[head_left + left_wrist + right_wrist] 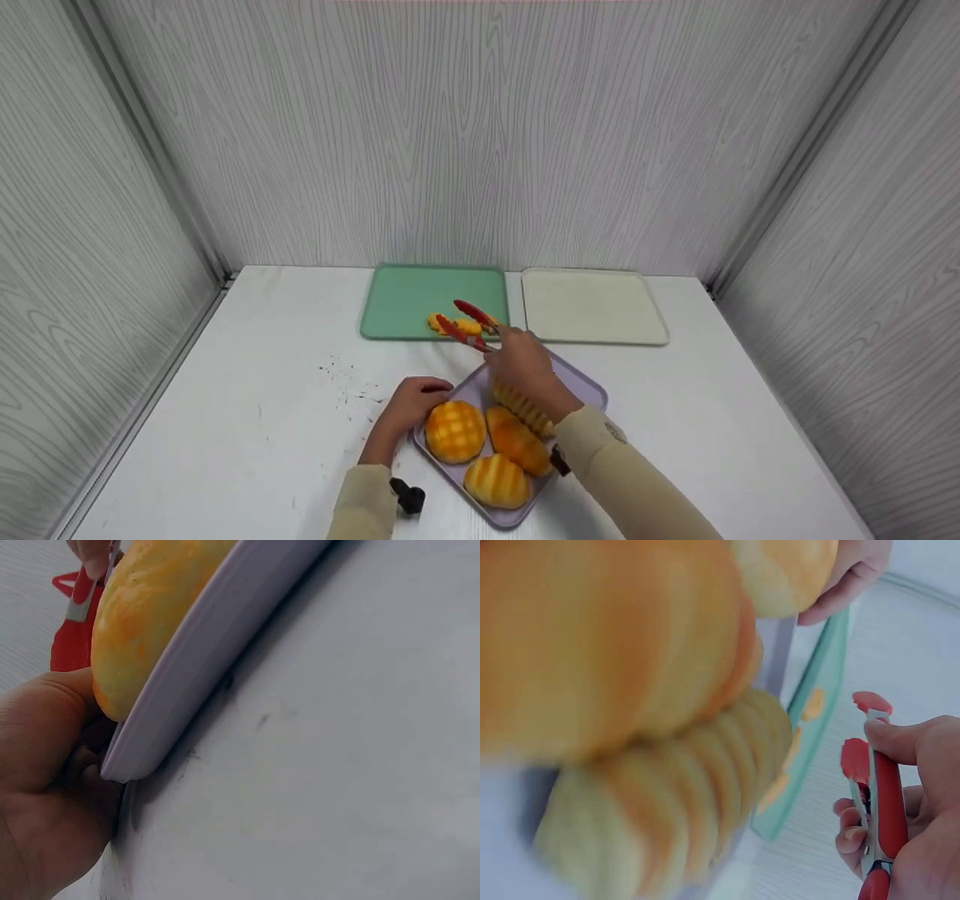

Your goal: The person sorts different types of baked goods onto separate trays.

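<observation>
My left hand (411, 405) grips the left corner of a lavender tray (586, 382), its thumb at the rim in the left wrist view. Beside it on the tray sits a round grid-marked bun (455, 431). With my right hand (523, 366) I hold red tongs (891, 802) above the near edge of a green tray (431, 289). The tongs' red tips stand apart, and I see nothing pinched between them. Small orange-yellow pieces (468, 327) lie on the green tray under the tips. My right wrist partly hides a long ridged loaf (517, 403) on the lavender tray.
A smooth brown bread (517, 442) and a striped bread (497, 481) share the lavender tray. A cream tray (592, 307) lies right of the green one, near the back wall (465, 135). Dark specks (341, 371) mark the white table left of my left hand.
</observation>
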`<state>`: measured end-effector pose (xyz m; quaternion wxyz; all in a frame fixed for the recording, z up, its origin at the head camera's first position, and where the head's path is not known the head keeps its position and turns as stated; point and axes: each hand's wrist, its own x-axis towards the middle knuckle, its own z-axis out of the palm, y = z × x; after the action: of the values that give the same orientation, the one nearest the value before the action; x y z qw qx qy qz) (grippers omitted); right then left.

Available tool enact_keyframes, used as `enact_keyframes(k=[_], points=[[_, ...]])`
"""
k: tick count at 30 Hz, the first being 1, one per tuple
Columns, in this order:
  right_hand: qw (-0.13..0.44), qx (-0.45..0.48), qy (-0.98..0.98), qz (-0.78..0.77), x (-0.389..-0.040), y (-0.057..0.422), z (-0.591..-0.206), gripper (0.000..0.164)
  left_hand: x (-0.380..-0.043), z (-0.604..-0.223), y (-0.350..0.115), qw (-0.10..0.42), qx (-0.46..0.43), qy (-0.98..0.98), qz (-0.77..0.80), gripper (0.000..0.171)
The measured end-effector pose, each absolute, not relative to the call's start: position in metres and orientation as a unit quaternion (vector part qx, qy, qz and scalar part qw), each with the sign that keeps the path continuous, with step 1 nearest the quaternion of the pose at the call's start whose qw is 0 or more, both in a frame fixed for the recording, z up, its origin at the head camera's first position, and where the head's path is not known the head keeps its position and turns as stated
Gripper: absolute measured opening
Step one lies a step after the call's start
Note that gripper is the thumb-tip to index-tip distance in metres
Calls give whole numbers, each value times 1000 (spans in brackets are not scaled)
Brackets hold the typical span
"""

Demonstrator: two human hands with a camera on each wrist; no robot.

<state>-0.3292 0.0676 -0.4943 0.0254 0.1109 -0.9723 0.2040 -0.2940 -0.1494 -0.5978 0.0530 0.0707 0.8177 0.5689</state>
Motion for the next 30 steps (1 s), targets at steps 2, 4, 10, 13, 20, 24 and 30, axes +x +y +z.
enact_keyframes(k=[2,4,10,13,20,24,30], points=[[58,140,-965,214,-323,85,-494,59,-294,-599,-149,50,72,819,567,22],[83,155,-959,224,-315,102,-495,57,-294,-599,-150,50,68,821,565,22],[99,134,-958,233,-291,147,-506,57,-294,-598,-150,52,54,824,562,22],[102,118,-961,226,-283,163,-514,59,-294,-596,-150,47,55,826,559,22],[100,87,-968,215,-269,190,-527,59,-295,-598,-148,42,53,827,559,21],[94,77,-969,213,-262,202,-534,58,-295,-599,-146,50,48,824,562,21],[87,69,-973,204,-257,214,-543,60,-295,-600,-144,52,44,820,568,21]])
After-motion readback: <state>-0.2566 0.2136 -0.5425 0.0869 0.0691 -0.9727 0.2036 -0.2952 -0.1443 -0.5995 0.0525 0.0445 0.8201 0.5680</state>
